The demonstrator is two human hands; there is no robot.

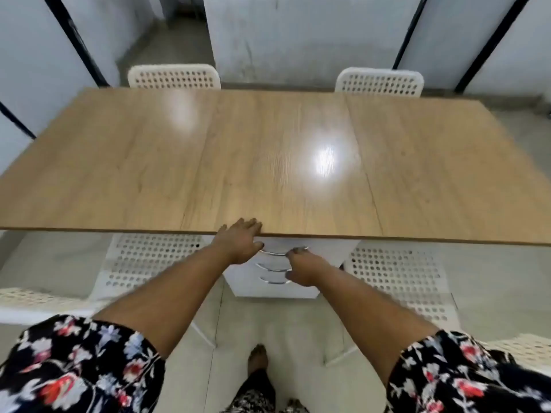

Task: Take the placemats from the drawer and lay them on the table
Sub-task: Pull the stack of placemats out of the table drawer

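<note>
A wide wooden table (149, 162) fills the middle of the view with nothing on it. Under its near edge stands a white drawer unit (325, 248) with three curved metal handles. My left hand (238, 242) rests on the table's near edge, fingers on the top and thumb below by the top handle (274, 252). My right hand (301, 266) has its fingers curled at the right end of that top handle. All drawers look closed. No placemats are in sight.
Two white perforated chairs (174, 76) (379, 81) stand at the far side. Two more chairs (140, 263) (402, 278) are tucked under the near edge, either side of the drawer unit. My foot (258, 357) is on the pale floor below.
</note>
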